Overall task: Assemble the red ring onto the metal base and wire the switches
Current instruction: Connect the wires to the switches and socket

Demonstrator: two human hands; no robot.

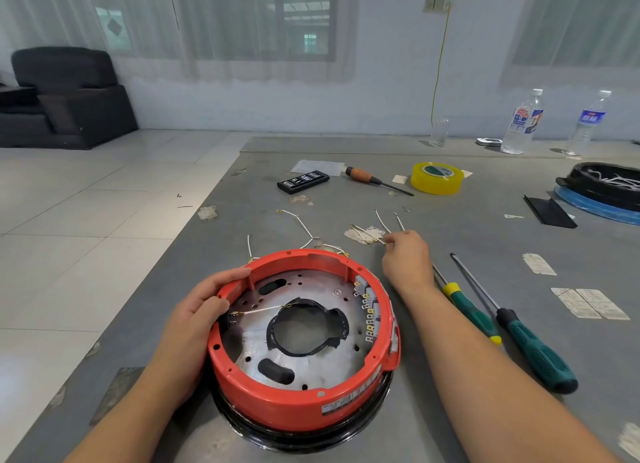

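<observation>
The red ring [294, 407] sits around the round metal base [311, 355], low in the middle of the grey table. A row of switch terminals [367, 310] lines its right inner wall, and one white wire [263, 311] crosses the base plate. My left hand [197, 310] grips the ring's left rim. Beyond the ring to the right, my right hand [407, 260] pinches a loose white wire [381, 222] lying on the table. More white wires [300, 224] lie just behind the ring.
Two green-handled screwdrivers [535, 350] lie right of my right arm. Further back are a yellow tape roll [437, 178], an orange-handled screwdriver [367, 177], a black bit case [303, 182], a black and blue housing [602, 189] and two water bottles [523, 121]. The table's left edge [166, 272] drops to a tiled floor.
</observation>
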